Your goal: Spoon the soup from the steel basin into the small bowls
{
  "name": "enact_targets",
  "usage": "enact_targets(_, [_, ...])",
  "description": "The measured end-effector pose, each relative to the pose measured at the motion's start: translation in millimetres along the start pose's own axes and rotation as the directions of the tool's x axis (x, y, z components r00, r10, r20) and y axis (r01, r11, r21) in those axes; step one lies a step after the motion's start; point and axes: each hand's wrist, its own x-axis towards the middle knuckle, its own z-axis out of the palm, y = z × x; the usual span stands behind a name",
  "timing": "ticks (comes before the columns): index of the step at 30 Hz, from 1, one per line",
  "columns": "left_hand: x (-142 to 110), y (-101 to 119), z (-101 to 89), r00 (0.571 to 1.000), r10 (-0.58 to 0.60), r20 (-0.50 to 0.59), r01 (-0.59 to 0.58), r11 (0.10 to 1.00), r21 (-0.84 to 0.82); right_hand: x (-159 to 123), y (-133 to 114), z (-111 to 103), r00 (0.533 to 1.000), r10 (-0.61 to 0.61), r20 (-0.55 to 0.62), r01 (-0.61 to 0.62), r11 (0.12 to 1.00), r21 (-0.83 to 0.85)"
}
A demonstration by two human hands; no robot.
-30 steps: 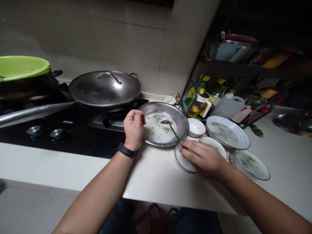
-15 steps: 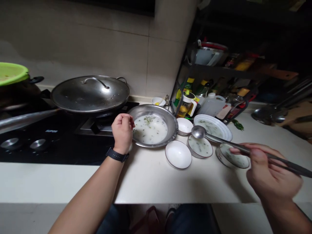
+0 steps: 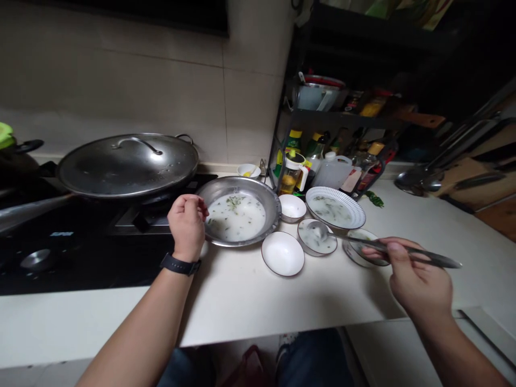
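My right hand [image 3: 421, 282] is closed around the handle of a metal ladle [image 3: 363, 242]. The ladle's head dips into a small bowl [image 3: 318, 250] of whitish soup with green bits. At the left rim of a wide metal basin [image 3: 272, 226], my left hand [image 3: 187, 223] is closed, its fingers curled over the edge; the fingertips are partly hidden. Similar soup with leafy bits [image 3: 236, 215] lies in the basin. A white bowl [image 3: 282, 255] with nothing in it stands in front, and another small bowl [image 3: 293, 208] behind. Under my right hand, a further soup bowl [image 3: 357, 255] is partly covered.
A patterned dish [image 3: 357, 212] of soup stands behind the bowls. Left is a lidded wok [image 3: 129, 166] on the black stove [image 3: 92, 258]. A rack [image 3: 350, 115] with bottles and an oil jug [image 3: 292, 174] stands behind. Ladles [image 3: 411, 183] lie at far right.
The ladle's head has gone down from above the middle small bowl into its soup. My left hand stays at the basin's rim. The whole view has shifted to the right.
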Motion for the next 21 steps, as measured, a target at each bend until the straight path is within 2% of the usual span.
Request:
enact_targets(3, [0,0,0.1,1.000,0.000,-0.001,0.000,1.000,-0.011,6,-1,1,0.990,0.140,0.026,-0.142,0.981,0.129])
enact_targets(5, [0,0,0.2,1.000,0.001,0.000,-0.001,1.000,-0.009,12,-2,2,0.974,0.228,0.002,-0.223,0.950,0.217])
enact_targets(9, [0,0,0.3,1.000,0.004,0.001,-0.004,1.000,0.007,26,-6,4,0.933,0.357,-0.040,-0.319,0.874,0.366])
enact_targets(15, [0,1,0.0,1.000,0.007,0.003,-0.007,1.000,0.012,35,-25,10,0.907,0.416,-0.062,-0.339,0.810,0.478])
enact_targets(21, [0,0,0.4,1.000,0.010,-0.001,-0.010,1.000,-0.001,44,-38,8,0.916,0.400,-0.036,-0.339,0.818,0.466])
